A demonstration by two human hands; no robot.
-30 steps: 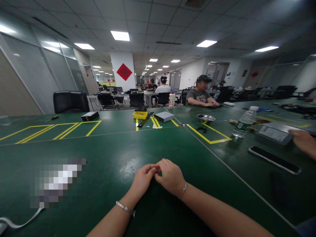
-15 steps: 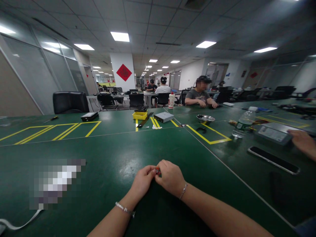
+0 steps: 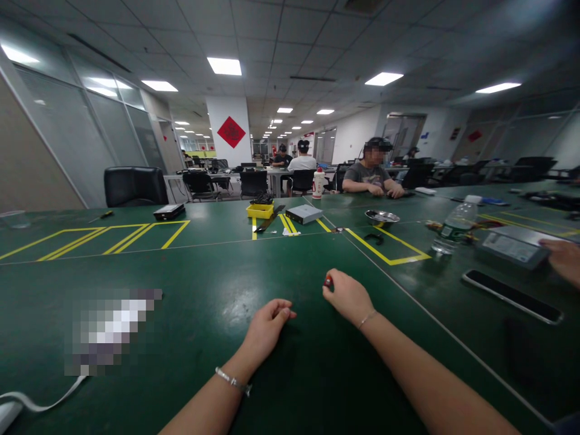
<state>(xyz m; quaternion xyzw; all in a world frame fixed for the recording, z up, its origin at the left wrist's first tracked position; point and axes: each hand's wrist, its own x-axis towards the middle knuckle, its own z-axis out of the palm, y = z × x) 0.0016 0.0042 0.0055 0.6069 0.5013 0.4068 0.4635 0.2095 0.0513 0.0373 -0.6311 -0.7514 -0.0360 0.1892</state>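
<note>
My right hand is raised over the green table, with thumb and forefinger pinched on a small red-orange piece. Most of that piece is covered by my fingers, so its kind does not show. To the left and closer to me, my left hand hovers over the table with loosely bent fingers, apart from the thumb, and nothing visible in them. A gap of bare tabletop separates the two hands.
A phone, a water bottle and a metal box touched by another person's hand are at right. Farther back stand a metal bowl, a grey drive and a yellow tray. A blurred-out object lies left.
My hands have come apart. The right hand has moved up and to the right with the small red-orange piece; the left has let go and stays near its earlier place.
</note>
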